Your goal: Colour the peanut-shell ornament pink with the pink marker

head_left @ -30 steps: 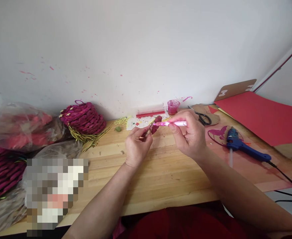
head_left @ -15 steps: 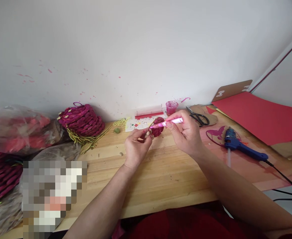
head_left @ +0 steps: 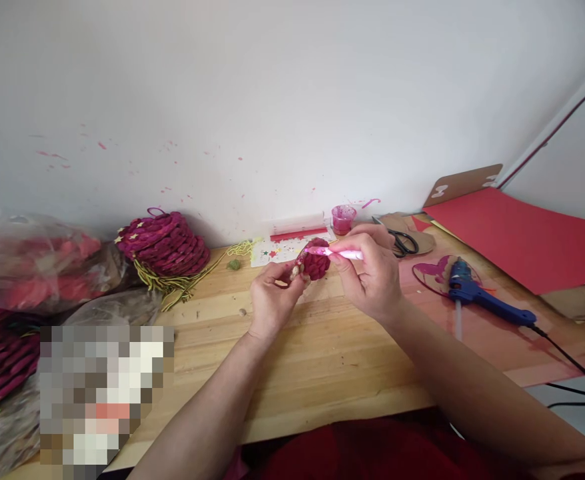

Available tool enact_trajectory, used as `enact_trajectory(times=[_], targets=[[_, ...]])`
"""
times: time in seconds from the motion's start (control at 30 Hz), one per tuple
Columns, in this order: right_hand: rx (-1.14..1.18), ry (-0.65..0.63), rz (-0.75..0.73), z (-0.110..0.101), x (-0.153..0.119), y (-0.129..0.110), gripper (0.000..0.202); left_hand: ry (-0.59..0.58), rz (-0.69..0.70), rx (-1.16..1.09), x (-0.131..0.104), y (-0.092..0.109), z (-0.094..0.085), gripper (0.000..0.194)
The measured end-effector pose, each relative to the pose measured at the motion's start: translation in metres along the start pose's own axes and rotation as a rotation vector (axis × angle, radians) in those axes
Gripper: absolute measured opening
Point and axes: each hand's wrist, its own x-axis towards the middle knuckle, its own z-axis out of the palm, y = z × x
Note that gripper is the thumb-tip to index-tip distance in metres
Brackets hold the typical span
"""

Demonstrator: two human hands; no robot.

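Observation:
My left hand (head_left: 276, 293) is closed on a small, bumpy magenta craft piece (head_left: 317, 261) just above the table. A beige knobby part shows by the fingertips, though its exact kind is unclear. In my right hand (head_left: 375, 273) is a slim paintbrush (head_left: 345, 254) with a white handle stained pink, pinched between thumb and fingers. Its pink tip points left and meets the near left part of the craft piece. Behind them stands a clear cup (head_left: 343, 219) of pink paint. A white sheet with star stickers (head_left: 277, 253) lies beyond the left hand.
Black-handled scissors (head_left: 405, 244) and a blue glue gun (head_left: 492, 300) with its cord lie at right, near red card sheets (head_left: 527, 230). Leftward are a magenta braided basket (head_left: 167, 243) with yellow-green yarn (head_left: 172, 291) and plastic bags (head_left: 32, 260). A wall backs the wooden table (head_left: 322, 373).
My right hand has shifted slightly down, and the brush lies more level with its tip a little higher on the piece. My left hand still holds the craft piece.

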Motion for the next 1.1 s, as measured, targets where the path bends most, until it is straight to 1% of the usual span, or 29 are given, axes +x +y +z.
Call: enact_trajectory(times=[0.07, 0.13, 0.23, 0.3, 0.37, 0.43, 0.47, 0.53, 0.6, 0.63, 0.7, 0.8, 0.87, 0.97, 1.1], targets=[[0.050, -0.046, 0.047, 0.001, 0.000, -0.001, 0.004, -0.004, 0.001, 0.008, 0.000, -0.001, 0.000, 0.024], [0.054, -0.070, 0.060, 0.001, 0.000, -0.001, 0.005, -0.019, -0.010, 0.005, 0.000, -0.002, -0.001, 0.024], [-0.005, -0.022, 0.036, -0.002, 0.001, 0.006, 0.006, -0.023, -0.060, -0.033, 0.001, -0.004, -0.001, 0.025], [-0.042, 0.045, 0.089, -0.007, 0.005, 0.018, 0.007, 0.020, -0.108, -0.081, 0.003, -0.004, -0.001, 0.026], [-0.114, 0.109, 0.197, -0.013, 0.014, 0.037, 0.011, 0.074, -0.148, -0.136, 0.006, -0.003, -0.001, 0.027], [-0.246, 0.088, 0.307, -0.018, 0.028, 0.059, 0.015, 0.103, -0.164, -0.167, 0.008, -0.003, -0.002, 0.028], [-0.310, 0.041, 0.377, -0.018, 0.037, 0.069, 0.016, 0.111, -0.165, -0.172, 0.009, -0.003, -0.002, 0.029], [-0.435, -0.126, 0.516, -0.014, 0.055, 0.088, 0.021, 0.131, -0.172, -0.169, 0.010, -0.003, -0.003, 0.032], [-0.564, -0.357, 0.625, -0.004, 0.071, 0.103, 0.030, 0.149, -0.182, -0.164, 0.011, -0.004, -0.004, 0.035], [-0.622, -0.478, 0.655, 0.002, 0.077, 0.110, 0.035, 0.154, -0.186, -0.158, 0.011, -0.004, -0.004, 0.035], [-0.649, -0.598, 0.672, 0.017, 0.086, 0.120, 0.036, 0.156, -0.191, -0.145, 0.012, -0.005, -0.005, 0.034], [-0.658, -0.718, 0.665, 0.036, 0.091, 0.132, 0.031, 0.164, -0.194, -0.134, 0.013, -0.006, -0.006, 0.034], [-0.669, -0.773, 0.664, 0.044, 0.091, 0.138, 0.032, 0.171, -0.189, -0.123, 0.013, -0.007, -0.006, 0.034], [-0.691, -0.800, 0.658, 0.049, 0.092, 0.142, 0.036, 0.171, -0.166, -0.094, 0.014, -0.008, -0.006, 0.032], [-0.705, -0.811, 0.644, 0.050, 0.091, 0.141, 0.036, 0.147, -0.133, -0.071, 0.013, -0.011, -0.006, 0.029]])
